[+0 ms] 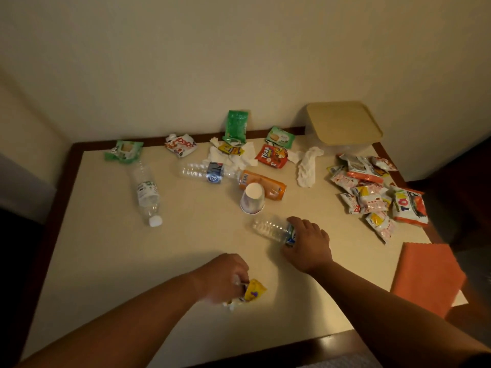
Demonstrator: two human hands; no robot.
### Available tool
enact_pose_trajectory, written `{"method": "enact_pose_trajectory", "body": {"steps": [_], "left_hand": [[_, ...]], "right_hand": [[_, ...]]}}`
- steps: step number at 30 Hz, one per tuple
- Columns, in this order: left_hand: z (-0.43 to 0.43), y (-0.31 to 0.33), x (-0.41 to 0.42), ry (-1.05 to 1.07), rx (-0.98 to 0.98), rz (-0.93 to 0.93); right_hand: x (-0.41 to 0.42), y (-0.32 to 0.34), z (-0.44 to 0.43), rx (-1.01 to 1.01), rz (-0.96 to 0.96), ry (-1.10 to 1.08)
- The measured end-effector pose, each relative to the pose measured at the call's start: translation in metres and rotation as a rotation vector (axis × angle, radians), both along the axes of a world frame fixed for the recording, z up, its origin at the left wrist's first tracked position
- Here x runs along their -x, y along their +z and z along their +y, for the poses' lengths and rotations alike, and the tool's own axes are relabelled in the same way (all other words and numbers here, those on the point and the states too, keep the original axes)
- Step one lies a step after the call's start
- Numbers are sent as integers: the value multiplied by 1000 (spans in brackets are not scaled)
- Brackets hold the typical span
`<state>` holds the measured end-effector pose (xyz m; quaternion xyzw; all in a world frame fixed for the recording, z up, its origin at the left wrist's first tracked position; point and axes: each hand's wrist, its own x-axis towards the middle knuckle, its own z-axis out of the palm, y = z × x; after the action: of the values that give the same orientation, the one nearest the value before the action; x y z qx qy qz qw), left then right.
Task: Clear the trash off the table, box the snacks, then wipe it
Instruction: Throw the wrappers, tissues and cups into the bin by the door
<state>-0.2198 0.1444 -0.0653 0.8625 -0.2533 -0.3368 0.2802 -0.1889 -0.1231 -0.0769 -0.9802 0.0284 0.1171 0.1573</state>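
Left hand (225,280), at 6 o'clock, clenches a yellow wrapper (255,289); right hand (309,244) wraps its fingers round the bottle (269,229) toward 3 o'clock, evidently collecting trash.

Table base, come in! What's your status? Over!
Copy: left grip pinches yellow wrapper; right grip holds nearest bottle, lying flat; upside-down cup close behind it. Over.

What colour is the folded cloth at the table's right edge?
Orange, plain; the cloth shows in the head view.
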Motion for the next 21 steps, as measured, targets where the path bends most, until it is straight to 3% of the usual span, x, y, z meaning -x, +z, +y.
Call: {"method": "enact_pose_trajectory", "body": {"steps": [4, 8, 13, 21], "left_hand": [[10, -27, 31, -189, -210, -122], [16, -38, 41, -257, -273, -239], [46, -36, 47, 51, -119, -142], [166, 12, 45, 671, 78, -221]], "right_hand": [[16, 4, 17, 19, -7, -33], [34, 10, 39, 12, 12, -46], [56, 26, 74, -51, 18, -35], [44, 61, 190, -278, 198, 49]]}}
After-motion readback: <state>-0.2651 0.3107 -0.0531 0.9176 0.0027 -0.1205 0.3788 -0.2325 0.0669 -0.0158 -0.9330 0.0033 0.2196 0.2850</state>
